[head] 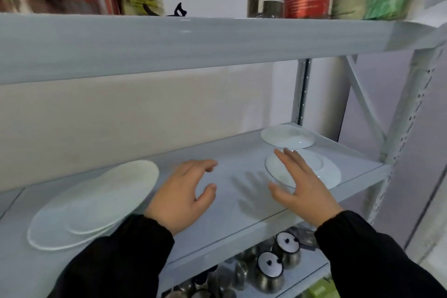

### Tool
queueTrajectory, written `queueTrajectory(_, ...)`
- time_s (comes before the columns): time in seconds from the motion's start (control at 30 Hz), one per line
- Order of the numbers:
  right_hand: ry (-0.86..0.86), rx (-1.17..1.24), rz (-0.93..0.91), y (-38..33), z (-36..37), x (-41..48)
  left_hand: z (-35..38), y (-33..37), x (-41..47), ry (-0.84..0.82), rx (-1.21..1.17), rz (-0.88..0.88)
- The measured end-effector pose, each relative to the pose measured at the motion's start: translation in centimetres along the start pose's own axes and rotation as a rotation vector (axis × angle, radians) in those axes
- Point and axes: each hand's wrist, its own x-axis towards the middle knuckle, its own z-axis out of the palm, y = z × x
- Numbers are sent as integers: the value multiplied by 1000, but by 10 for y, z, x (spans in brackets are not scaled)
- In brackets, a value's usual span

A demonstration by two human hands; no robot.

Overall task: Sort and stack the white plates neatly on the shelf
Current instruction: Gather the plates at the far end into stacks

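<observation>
My hands, left (180, 197) and right (301, 185), hover open and empty above the shelf (242, 210); the loose plate stack (96, 203) (overlapping unevenly) could slide if nudged.

The middle shelf (225, 159) lies bare between the left plate stack (94, 203) and the two right plates (314, 172), open to both hands. The upper shelf board (193, 46) limits headroom above.

4 white plates (287, 139) (2 stacked), 2 hands (179, 197)
</observation>
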Motion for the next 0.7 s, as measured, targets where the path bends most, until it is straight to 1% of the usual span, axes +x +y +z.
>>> queueTrajectory(0.17, 19, -34, 34, 48, -36, -5, 72, 45, 41, -179, 33, 39)
queueTrajectory(0.33, 34, -67, 28, 81, -69, -10, 133, 82, 80, -314, 51, 67)
queueTrajectory(0.4, 37, -62, 24, 88, -77, -12, 154, 91, 93, -399, 97, 63)
queueTrajectory(0.5, 41, -67, 19, 97, -84, -15, 174, 104, 107, -515, 237, 79)
queueTrajectory(0.57, 31, -73, 17, 100, -86, -15, 176, 111, 110, -524, 299, 106)
queueTrajectory(0.7, 5, -54, -11, 98, -81, -12, 166, 113, 96, -458, 380, 120)
